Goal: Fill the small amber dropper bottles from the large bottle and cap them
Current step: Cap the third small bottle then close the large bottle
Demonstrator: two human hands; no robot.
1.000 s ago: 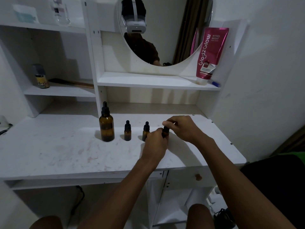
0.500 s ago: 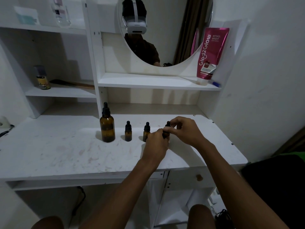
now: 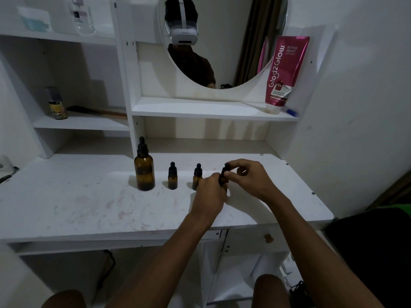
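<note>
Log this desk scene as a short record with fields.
large bottle: capped, upright, leftmost in the row
left small bottle: capped, standing free
middle small bottle: capped, upright, partly behind the left hand
third small bottle: mostly hidden, in the left hand's grip
dropper cap: pinched by the right hand
desk: white, smudged

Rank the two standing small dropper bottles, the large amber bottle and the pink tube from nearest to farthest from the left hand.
1. Nearer small bottle, just left of the left hand, partly behind it.
2. Second small bottle, farther left.
3. Large amber bottle, leftmost in the row.
4. Pink tube, on the upper-right shelf.
</note>
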